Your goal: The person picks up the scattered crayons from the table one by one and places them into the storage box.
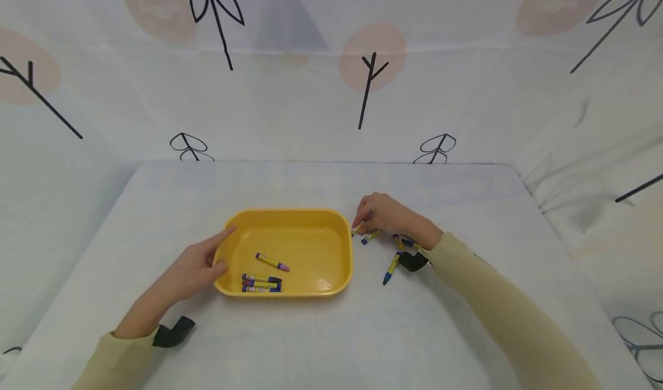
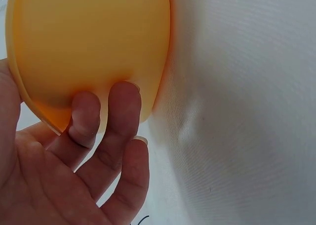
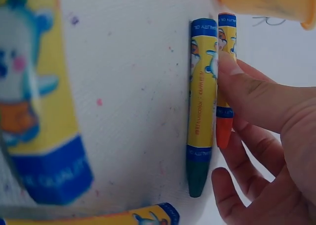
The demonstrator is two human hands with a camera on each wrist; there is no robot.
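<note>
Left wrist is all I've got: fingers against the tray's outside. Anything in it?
Observer: Yes, four crayons in the tray.
Operator: Anything held elsewhere?
Observer: The right hand pinches an orange crayon.
Operator: What's beside that one?
Observer: A green crayon.

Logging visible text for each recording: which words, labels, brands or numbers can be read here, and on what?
"QUALITY": on the large close-up crayon.
"QUALITY OI", cut off by the curve: on the green-tipped crayon.
Too blurred to read surely: red lettering along the green-tipped crayon; print on the orange-tipped crayon.
Too small to read: any lettering on the crayons in the tray.
</note>
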